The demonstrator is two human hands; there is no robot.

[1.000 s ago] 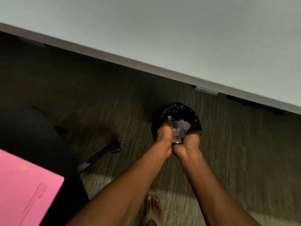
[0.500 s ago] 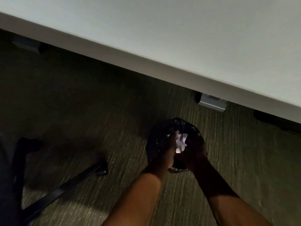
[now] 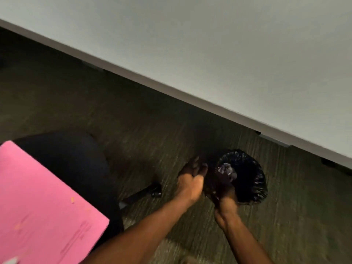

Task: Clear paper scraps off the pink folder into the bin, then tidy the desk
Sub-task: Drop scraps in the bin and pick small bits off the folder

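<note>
Down by the floor, your right hand (image 3: 223, 184) sits over the near rim of the bin (image 3: 247, 178), fingers curled around paper scraps (image 3: 226, 169). Your left hand (image 3: 191, 181) hangs just left of it, fingers loosely spread, holding nothing. The pink folder (image 3: 43, 212) lies far left, long axis running toward you. Bare carpet (image 3: 133, 121) lies beyond both hands, up to the desk edge (image 3: 171, 90).

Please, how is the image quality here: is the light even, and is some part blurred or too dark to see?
Head view: uneven light, the desk top pale and bright, the floor below it in deep shadow; the bin and right hand are nearly black, the paper scraps dim; the left hand and pink folder show motion blur.
</note>
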